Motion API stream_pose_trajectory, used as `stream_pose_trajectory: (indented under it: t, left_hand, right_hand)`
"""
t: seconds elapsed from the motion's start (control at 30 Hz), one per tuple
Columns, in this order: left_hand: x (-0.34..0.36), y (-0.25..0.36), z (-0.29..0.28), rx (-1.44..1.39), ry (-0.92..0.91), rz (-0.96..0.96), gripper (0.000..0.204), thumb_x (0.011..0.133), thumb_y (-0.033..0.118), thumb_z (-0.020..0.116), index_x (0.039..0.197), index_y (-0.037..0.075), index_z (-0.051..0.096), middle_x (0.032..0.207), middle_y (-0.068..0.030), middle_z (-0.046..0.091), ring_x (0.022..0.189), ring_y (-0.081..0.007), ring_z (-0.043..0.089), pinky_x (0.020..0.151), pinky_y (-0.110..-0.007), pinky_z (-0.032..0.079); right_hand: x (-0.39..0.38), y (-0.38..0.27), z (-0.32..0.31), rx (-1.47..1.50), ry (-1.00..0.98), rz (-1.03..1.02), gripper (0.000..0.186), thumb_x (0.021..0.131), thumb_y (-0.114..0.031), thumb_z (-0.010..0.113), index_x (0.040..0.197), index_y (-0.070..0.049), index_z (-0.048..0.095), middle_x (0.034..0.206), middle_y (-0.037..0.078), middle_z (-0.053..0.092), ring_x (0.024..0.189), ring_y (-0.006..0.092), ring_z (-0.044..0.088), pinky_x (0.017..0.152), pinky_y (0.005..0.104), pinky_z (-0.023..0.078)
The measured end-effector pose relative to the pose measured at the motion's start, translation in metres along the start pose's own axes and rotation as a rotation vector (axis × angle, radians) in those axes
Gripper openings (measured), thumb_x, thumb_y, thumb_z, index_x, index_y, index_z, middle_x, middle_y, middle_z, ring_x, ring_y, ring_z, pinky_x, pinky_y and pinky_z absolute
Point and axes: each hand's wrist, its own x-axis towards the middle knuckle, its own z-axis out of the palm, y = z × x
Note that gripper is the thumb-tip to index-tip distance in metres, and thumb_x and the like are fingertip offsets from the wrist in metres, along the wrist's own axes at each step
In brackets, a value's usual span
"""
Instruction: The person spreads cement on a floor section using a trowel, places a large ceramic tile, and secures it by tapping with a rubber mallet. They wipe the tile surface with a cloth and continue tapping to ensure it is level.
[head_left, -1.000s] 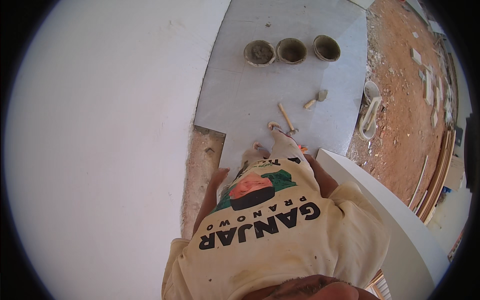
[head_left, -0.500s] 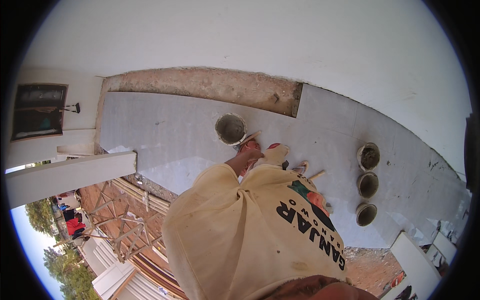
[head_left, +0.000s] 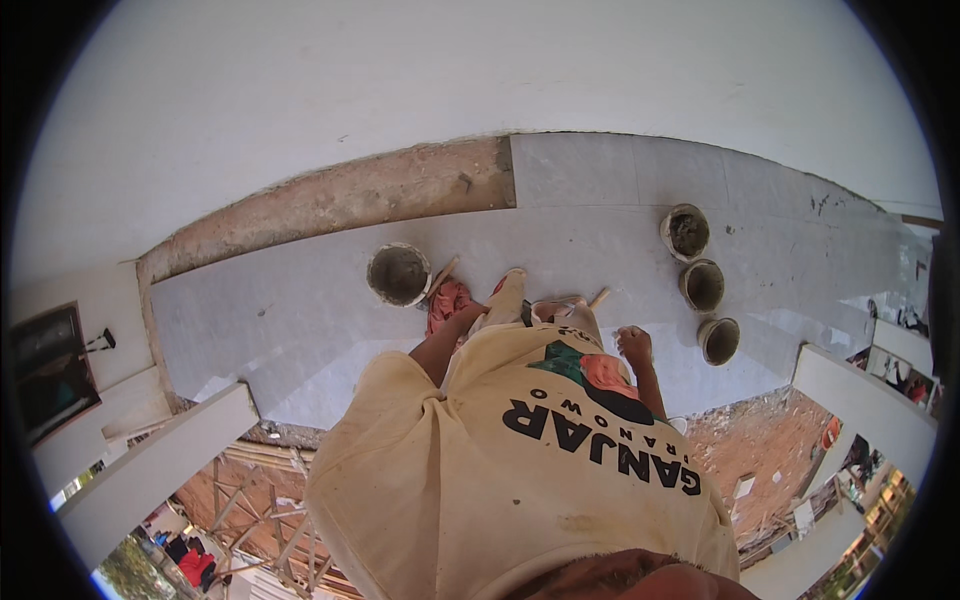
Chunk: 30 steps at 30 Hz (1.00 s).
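My left hand is down against my trouser leg, beside a crumpled red cloth; its fingers do not show clearly. Just past the cloth, a wooden stick or handle lies slantwise next to a bucket of grey mortar. My right hand is out at my right side with its fingers curled in; whatever is in them, if anything, is too small to make out. Left of that hand, a second wooden stick or handle pokes out near my foot.
Three buckets stand in a row at the right: one with dark mortar, a middle one and a nearer one. Grey tiles cover the floor. An untiled, sunken strip runs along the white wall. Low white walls edge the floor.
My view has swung to the right, so buckets and strip sit farther left. My right hand has come into sight at my side. My left hand stays low by my leg.
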Motion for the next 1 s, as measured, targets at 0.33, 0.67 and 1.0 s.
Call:
stream_pose_trajectory:
  t: [0.33, 0.67, 1.0]
  left_hand:
    - [0.058, 0.141, 0.096, 1.505, -0.035, 0.359, 0.046, 0.09, 0.044, 0.055, 0.112, 0.007, 0.069, 0.111, -0.0254, 0.067, 0.103, -0.0405, 0.065, 0.089, -0.046, 0.051]
    - [0.091, 0.287, 0.258, 1.554, -0.139, 0.763, 0.025, 0.094, 0.023, 0.051, 0.099, 0.01, 0.071, 0.089, -0.0225, 0.068, 0.088, -0.0386, 0.067, 0.079, -0.05, 0.05]
    - [0.108, 0.371, 0.44, 2.272, -0.431, 0.82, 0.029, 0.097, 0.028, 0.049, 0.104, 0.012, 0.073, 0.097, -0.0218, 0.07, 0.095, -0.0392, 0.067, 0.083, -0.051, 0.051]
  right_hand:
    - [-0.007, 0.238, -0.075, -0.831, 0.07, 0.027, 0.013, 0.079, -0.022, 0.071, 0.086, -0.012, 0.074, 0.084, 0.008, 0.073, 0.081, 0.0243, 0.071, 0.068, 0.0385, 0.056]
    - [-0.029, 0.316, -0.102, -0.916, 0.028, 0.265, 0.012, 0.084, -0.029, 0.067, 0.089, -0.019, 0.07, 0.086, -0.003, 0.07, 0.088, 0.0159, 0.068, 0.067, 0.0345, 0.054]
    - [-0.005, 0.339, -0.167, -0.649, 0.241, 0.417, 0.022, 0.077, -0.034, 0.075, 0.089, -0.015, 0.072, 0.089, 0.004, 0.073, 0.094, 0.0227, 0.07, 0.072, 0.0386, 0.056]
